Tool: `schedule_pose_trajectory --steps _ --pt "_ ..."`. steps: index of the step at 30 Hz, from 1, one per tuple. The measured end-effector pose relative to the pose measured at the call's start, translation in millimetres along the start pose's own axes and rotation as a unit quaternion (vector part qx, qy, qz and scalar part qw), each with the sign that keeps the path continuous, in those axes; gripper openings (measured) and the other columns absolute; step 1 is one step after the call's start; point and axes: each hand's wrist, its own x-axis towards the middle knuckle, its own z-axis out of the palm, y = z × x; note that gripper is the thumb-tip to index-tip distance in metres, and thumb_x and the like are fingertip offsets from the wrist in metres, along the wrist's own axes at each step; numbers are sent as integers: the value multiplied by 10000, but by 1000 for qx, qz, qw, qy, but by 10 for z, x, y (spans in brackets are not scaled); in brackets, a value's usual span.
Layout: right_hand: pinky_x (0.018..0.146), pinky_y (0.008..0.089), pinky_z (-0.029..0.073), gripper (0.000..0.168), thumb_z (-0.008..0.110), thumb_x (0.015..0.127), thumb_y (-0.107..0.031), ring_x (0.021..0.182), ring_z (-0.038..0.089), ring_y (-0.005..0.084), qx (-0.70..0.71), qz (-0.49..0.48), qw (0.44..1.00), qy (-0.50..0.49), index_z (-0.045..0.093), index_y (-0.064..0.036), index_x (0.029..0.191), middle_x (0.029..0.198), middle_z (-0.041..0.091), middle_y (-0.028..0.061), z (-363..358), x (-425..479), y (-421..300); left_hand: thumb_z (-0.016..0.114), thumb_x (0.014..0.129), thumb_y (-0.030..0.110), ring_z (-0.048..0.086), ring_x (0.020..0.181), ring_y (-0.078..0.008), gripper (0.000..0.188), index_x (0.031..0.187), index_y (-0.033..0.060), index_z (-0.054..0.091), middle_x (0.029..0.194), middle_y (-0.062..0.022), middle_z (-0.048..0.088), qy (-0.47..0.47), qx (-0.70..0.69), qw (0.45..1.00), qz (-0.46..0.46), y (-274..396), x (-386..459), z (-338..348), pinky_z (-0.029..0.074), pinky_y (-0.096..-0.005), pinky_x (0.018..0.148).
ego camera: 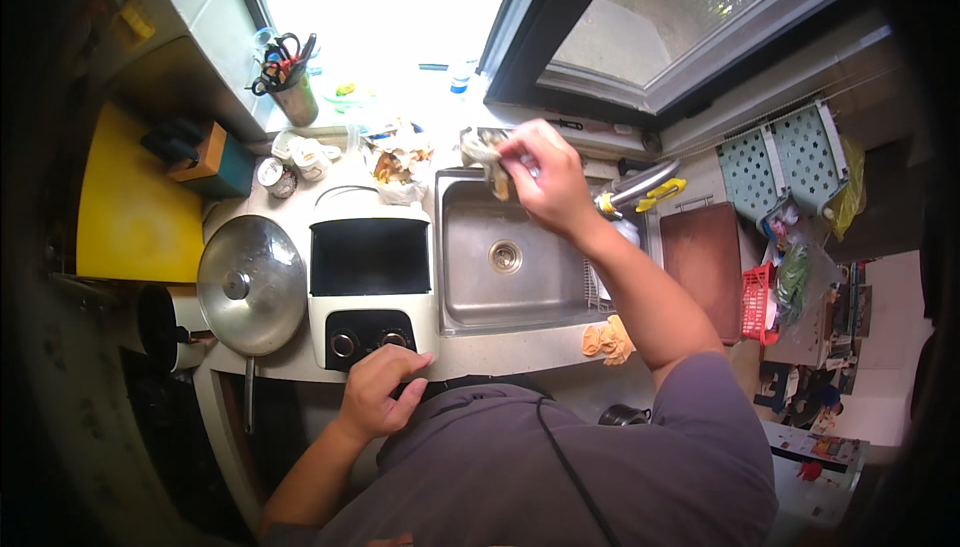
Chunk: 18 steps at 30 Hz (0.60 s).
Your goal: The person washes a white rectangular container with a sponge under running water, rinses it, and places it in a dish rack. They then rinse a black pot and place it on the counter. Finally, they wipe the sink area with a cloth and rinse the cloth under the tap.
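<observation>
My right hand [553, 183] is raised over the back of a stainless steel sink [469, 277], its fingers pinching a crumpled, stained cloth or wad of paper [484, 151]. Beneath it the sink basin shows its round drain strainer [505, 257]. My left hand [382, 389] is at the counter's front edge, by the control panel of a white countertop appliance [319, 322] with two knobs. Its fingers are loosely bent, thumb apart, and nothing shows in them. Behind the appliance sits a plastic bag of food scraps [397, 157].
Left of the appliance lies a lidded pan [251, 284], its handle jutting past the counter edge. A faucet [645, 185] with a yellow clip, a brown board [701, 269] and an orange cloth [609, 340] are at the right. A utensil holder [296, 101] stands by the window.
</observation>
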Motion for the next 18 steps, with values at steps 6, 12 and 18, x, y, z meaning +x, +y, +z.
schedule_pose_trajectory --steps 6,12,18 --pt "842 434 592 142 667 876 -19 935 749 355 -92 -28 988 -117 739 -29 997 941 748 215 993 833 339 703 864 35 708 819 -313 230 1081 -40 719 940 -174 724 72 30 997 2 -112 -58 -316 569 -368 757" --pt "895 447 577 204 623 900 -82 1050 716 363 -372 -58 846 -378 773 4 1009 1110 740 211 2020 986 1046 701 865 23 707 838 -333 246 1103 -40 714 950 -188 723 106 44 993 -19 -243 -216 -435 570 -378 773" --pt "843 441 592 179 654 879 -95 964 739 346 -358 -44 856 -371 792 -7 953 989 764 200 1979 1070 916 687 877 14 709 866 -334 237 1105 -43 708 978 -192 732 105 35 993 -47 -278 -282 -413 572 -378 803"
